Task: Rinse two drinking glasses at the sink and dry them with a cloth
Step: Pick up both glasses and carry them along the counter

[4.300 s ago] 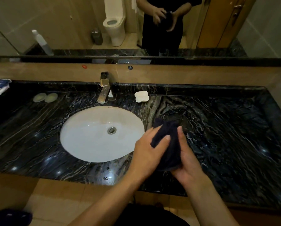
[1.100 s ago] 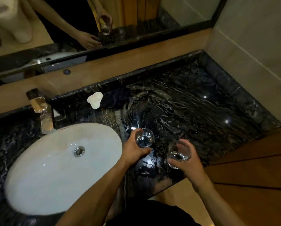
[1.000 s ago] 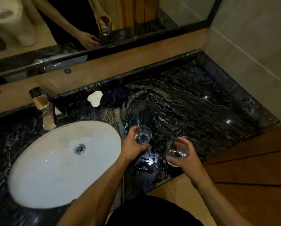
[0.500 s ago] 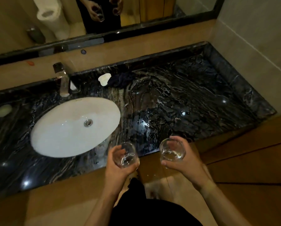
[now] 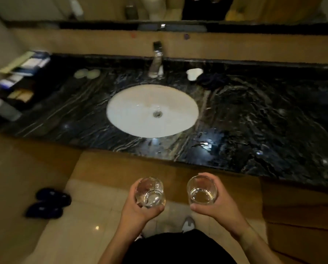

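Observation:
My left hand (image 5: 138,210) grips a clear drinking glass (image 5: 150,192), held upright in front of the counter's front edge. My right hand (image 5: 219,205) grips a second clear glass (image 5: 201,189), also upright. Both glasses hang over the floor, nearer to me than the white oval sink (image 5: 152,110). The chrome tap (image 5: 156,60) stands behind the sink. A dark cloth (image 5: 212,80) lies crumpled on the black marble counter (image 5: 264,121), right of the tap.
A white soap dish (image 5: 194,73) sits beside the cloth. Two pale round pads (image 5: 87,73) lie left of the tap. A tray of boxed toiletries (image 5: 20,73) stands at the far left. Dark slippers (image 5: 49,202) lie on the tiled floor. A mirror runs along the back wall.
Both hands lifted the glasses off the counter and drew them back past its front edge. The view swung left, centring the sink. Earlier, both hands held the dark cloth.

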Available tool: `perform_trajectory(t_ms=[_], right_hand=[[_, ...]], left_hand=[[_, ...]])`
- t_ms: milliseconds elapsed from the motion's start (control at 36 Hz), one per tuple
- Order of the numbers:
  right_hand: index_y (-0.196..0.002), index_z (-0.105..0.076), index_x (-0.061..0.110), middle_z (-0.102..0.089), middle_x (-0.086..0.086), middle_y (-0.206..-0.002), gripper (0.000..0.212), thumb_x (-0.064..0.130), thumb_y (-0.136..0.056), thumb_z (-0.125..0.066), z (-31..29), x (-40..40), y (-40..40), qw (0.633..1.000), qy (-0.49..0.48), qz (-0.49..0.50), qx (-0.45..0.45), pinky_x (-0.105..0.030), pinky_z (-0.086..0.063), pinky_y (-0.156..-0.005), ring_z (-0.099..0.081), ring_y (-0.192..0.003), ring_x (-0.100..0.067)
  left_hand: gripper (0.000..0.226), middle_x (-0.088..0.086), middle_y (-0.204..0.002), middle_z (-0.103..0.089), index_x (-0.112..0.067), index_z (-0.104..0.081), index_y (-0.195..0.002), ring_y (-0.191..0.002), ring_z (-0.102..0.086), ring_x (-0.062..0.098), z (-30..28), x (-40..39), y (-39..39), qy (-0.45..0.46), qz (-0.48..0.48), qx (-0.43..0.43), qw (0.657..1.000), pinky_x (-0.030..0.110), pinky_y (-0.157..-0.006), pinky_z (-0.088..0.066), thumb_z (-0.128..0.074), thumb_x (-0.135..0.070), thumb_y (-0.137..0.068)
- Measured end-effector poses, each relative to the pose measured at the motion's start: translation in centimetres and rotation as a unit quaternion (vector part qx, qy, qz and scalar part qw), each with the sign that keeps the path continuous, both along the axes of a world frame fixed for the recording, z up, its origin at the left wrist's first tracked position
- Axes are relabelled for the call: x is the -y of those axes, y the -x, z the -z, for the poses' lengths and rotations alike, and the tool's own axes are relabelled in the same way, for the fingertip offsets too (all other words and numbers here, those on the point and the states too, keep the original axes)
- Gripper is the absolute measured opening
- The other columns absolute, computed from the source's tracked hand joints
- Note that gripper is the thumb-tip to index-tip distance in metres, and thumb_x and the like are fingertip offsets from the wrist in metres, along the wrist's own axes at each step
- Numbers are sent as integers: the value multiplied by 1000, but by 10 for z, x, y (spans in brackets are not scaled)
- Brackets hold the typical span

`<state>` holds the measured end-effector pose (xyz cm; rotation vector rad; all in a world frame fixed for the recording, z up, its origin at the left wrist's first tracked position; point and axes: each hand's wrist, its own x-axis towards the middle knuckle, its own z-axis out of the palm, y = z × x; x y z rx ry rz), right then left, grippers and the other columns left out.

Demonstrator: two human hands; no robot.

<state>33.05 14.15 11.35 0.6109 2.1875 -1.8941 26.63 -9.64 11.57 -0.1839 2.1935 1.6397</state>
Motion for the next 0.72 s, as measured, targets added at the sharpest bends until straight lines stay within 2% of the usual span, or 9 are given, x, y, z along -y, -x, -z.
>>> perform_trajectory(t_ms=[83, 194, 306, 361, 444, 583, 722], right_hand=[[-125, -55, 37, -67, 22, -116, 84, 10, -57, -96, 1, 28, 19, 999, -3, -49, -3, -15, -49, -92, -63, -109, 1], [-125, -55, 37, -66, 22, -117, 85, 10, -56, -97, -1, 73, 43, 994, -9, -109, -10, -23, -48, -96, -64, -108, 0], [-124, -55, 40, -66, 25, -114, 85, 16, -55, -97, -6, 126, 62, 987, -20, -158, -15, -20, -48, -91, -64, -106, 1], [-124, -55, 40, -65, 25, -115, 85, 18, -54, -97, -8, 154, 70, 984, -30, -173, -26, -16, -49, -88, -64, -105, 3], [-124, -55, 40, -66, 18, -117, 86, 16, -53, -98, -9, 197, 80, 981, -40, -187, -39, -9, -50, -80, -64, -103, 4], [-124, -54, 40, -66, 16, -119, 85, 14, -54, -96, -10, 260, 96, 977, -40, -202, -47, -6, -49, -78, -63, -104, 6], [-125, -54, 38, -64, 18, -119, 84, 14, -55, -95, -14, 309, 113, 973, -40, -221, -53, -4, -49, -76, -61, -101, 11]], left_hand=[[84, -2, -117, -67, -15, -53, -126, -96, -65, -7, -4, 34, -4, 7, -40, -5, 999, 7, -78, -49, -89, 14, -56], [86, -4, -122, -65, -16, -53, -130, -100, -63, -8, -7, 86, -9, 4, -88, -9, 996, 6, -79, -47, -90, 10, -58], [83, -6, -122, -66, -20, -55, -129, -105, -62, -6, -9, 141, -12, 9, -120, -21, 992, 5, -81, -45, -90, 7, -59], [84, -8, -120, -67, -24, -55, -128, -106, -63, -3, -7, 170, -13, 11, -141, -25, 990, 7, -82, -46, -91, 4, -58], [84, -13, -117, -68, -31, -56, -126, -107, -62, -3, -3, 212, -13, 15, -169, -32, 985, 7, -84, -46, -93, -1, -57], [81, -28, -115, -64, -37, -54, -124, -110, -61, -5, 1, 271, -11, 26, -183, -55, 981, 7, -87, -46, -93, -9, -58], [82, -21, -119, -65, -38, -54, -124, -113, -60, 0, 4, 315, -5, 20, -195, -74, 978, 7, -88, -44, -94, -11, -58]])
